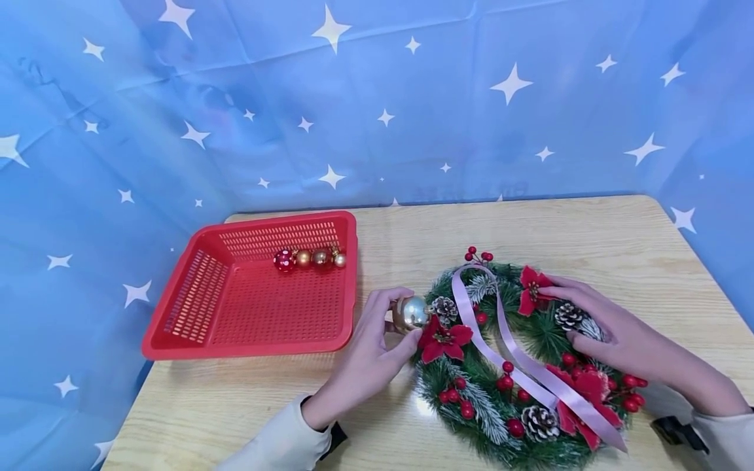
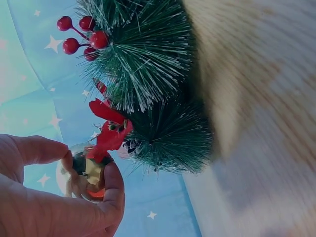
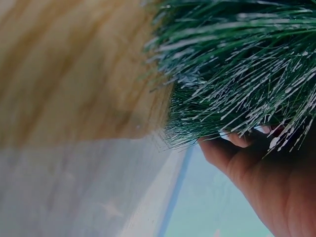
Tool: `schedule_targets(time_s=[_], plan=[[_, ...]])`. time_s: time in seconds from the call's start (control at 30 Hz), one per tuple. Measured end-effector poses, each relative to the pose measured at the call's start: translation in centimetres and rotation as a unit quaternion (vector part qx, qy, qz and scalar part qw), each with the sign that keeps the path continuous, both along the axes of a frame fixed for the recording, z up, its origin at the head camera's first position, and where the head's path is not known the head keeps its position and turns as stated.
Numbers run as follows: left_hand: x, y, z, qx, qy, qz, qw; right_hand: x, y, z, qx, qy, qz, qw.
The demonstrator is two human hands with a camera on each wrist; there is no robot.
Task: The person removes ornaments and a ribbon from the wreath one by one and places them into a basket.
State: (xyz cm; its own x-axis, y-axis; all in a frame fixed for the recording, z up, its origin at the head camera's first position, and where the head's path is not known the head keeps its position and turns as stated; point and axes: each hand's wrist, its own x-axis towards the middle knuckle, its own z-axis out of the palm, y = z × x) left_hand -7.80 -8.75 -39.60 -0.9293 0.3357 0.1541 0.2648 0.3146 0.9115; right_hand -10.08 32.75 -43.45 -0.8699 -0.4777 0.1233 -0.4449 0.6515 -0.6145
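Note:
My left hand (image 1: 377,350) pinches a shiny gold ball ornament (image 1: 411,314) between thumb and fingers, at the left edge of a green Christmas wreath (image 1: 483,412). In the left wrist view the ornament (image 2: 86,173) is right beside a red poinsettia (image 2: 111,128). Across the wreath's upper right lies my right hand (image 1: 612,330), its fingers stretched to another poinsettia (image 1: 533,289) and its thumb near a frosted pinecone (image 1: 569,316). In the right wrist view, needles (image 3: 247,74) partly hide its fingertips. A lilac ribbon (image 1: 518,356) loops over the wreath.
A red plastic basket (image 1: 250,350) stands at the left of the wooden table (image 1: 406,242). Several small ball ornaments, among them a red spotted one (image 1: 284,260), lie along its back right. Behind the table hangs a blue star-patterned cloth (image 1: 377,85).

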Motion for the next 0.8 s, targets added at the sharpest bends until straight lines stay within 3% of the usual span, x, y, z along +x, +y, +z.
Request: schedule_targets(time_s=[0.23,0.4,0.6,0.8], plan=[[-0.2,0.0,0.6,0.015,0.011,0.011,0.9998,-0.1,0.0,0.0,0.001,-0.004,-0.001,1.000],[-0.5,-0.2,1.1,0.062,0.019,0.014,0.9978,-0.3,-0.1,0.0,-0.006,-0.006,0.002,1.000],[-1.1,-1.2,2.0,0.101,0.009,0.026,0.9945,-0.3,-0.1,0.2,0.000,0.004,0.004,1.000],[-2.0,-2.6,2.9,0.131,-0.002,0.043,0.9905,0.2,0.0,0.3,-0.031,-0.003,-0.007,0.999]])
